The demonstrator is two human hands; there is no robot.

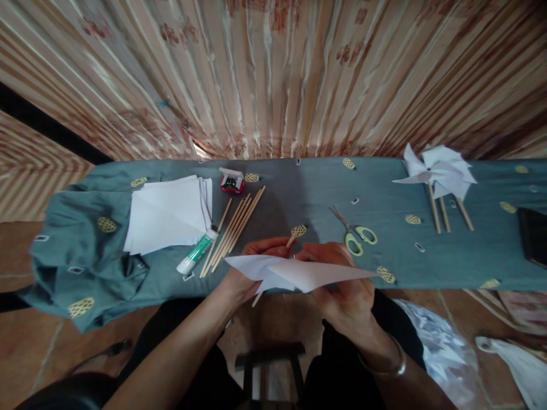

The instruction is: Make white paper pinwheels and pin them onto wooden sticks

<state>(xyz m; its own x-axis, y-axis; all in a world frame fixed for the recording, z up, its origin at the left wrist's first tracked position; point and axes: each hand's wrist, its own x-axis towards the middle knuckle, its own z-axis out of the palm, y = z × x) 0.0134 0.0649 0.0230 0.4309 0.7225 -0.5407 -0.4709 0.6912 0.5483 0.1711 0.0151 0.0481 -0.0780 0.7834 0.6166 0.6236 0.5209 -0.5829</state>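
A folded white paper pinwheel (pixel 294 273) is held edge-on between my hands above the front edge of the table. Behind the paper, my left hand (pixel 239 285) has its fingers closed round a thin wooden stick (pixel 291 241), whose two ends show above and below the blades. My right hand (pixel 348 299) grips the pinwheel from the right, its fingers bent near the middle of the paper and partly covered by it. Whether a pin joins paper and stick is hidden. Scissors with green handles (pixel 354 241) lie partly open just beyond my right hand.
On the left are stacked white paper (pixel 166 213), a glue stick (pixel 196 251), several wooden sticks (pixel 239 222) and an open red box of small dark pins (pixel 231 182). Finished pinwheels (pixel 444 171) lie at the right. A dark device (pixel 532 236) sits at the right edge.
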